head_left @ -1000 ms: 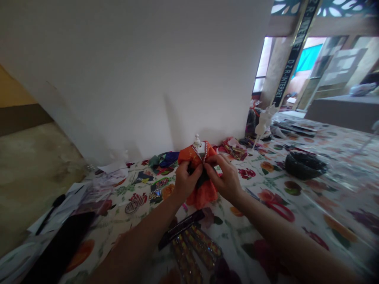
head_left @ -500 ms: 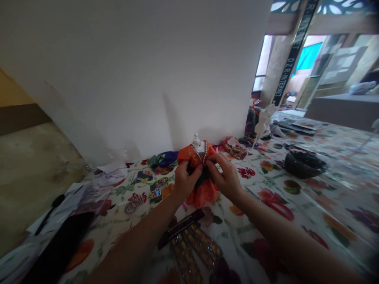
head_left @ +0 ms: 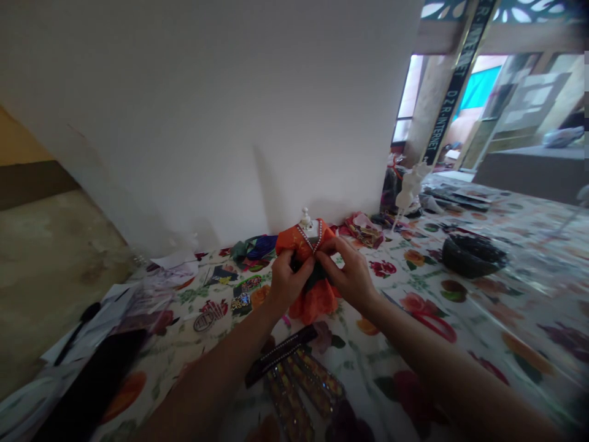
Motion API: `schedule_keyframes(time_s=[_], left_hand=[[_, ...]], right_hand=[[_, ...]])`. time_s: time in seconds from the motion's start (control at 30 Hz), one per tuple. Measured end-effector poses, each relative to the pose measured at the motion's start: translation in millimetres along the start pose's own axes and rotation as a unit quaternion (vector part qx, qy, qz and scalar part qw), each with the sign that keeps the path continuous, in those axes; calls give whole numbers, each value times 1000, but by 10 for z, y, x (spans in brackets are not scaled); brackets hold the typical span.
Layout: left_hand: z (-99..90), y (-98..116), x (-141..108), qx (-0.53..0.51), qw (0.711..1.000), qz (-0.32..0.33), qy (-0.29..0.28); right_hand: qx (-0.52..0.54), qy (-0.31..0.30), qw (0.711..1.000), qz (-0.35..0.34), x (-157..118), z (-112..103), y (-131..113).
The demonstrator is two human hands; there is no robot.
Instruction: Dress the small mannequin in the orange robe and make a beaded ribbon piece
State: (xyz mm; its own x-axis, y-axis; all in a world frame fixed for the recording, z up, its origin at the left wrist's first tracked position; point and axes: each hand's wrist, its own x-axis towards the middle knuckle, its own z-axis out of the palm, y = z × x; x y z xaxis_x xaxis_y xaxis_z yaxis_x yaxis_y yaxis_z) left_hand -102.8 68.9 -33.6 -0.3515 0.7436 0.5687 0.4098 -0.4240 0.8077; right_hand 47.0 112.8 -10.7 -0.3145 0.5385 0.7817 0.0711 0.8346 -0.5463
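Observation:
A small white mannequin (head_left: 305, 218) stands near the wall, dressed in an orange garment (head_left: 289, 238) with a beaded V-shaped trim (head_left: 318, 239). The orange lower part (head_left: 314, 304) spreads below a dark waist. My left hand (head_left: 289, 279) pinches the garment's front at the left of the V's point. From the right, my right hand (head_left: 347, 270) is closed on the cloth and trim at that point, its fingertips close to the left thumb. Nearer me lies a dark beaded strip (head_left: 281, 355) with sequined pieces (head_left: 299, 387) fanning out from it.
Red-handled scissors (head_left: 437, 325) and a black bowl (head_left: 473, 253) are on the right. Another white mannequin (head_left: 411, 190) stands behind. Bead packets (head_left: 242, 302), blue-green cloth (head_left: 257, 247), papers (head_left: 110, 307) and a black object (head_left: 96, 387) lie to the left.
My right hand's fingertips have shifted slightly left, closer to the left thumb at the V's point. My left hand and the mannequin look unmoved.

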Motion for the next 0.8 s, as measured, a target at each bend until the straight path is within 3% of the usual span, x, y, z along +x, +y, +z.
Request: schedule_keyframes(time_s=[0.3, 0.53, 0.8], left_hand=[[-8, 94, -22, -54, 998, -10, -15], [51, 140, -16, -75, 996, -39, 8], [36, 157, 1, -70, 997, -21, 16]], right_hand=[[-16, -4, 1000, -4, -7, -8, 4], [-32, -4, 999, -7, -23, -1, 5], [-34, -5, 999, -11, -24, 18, 13]])
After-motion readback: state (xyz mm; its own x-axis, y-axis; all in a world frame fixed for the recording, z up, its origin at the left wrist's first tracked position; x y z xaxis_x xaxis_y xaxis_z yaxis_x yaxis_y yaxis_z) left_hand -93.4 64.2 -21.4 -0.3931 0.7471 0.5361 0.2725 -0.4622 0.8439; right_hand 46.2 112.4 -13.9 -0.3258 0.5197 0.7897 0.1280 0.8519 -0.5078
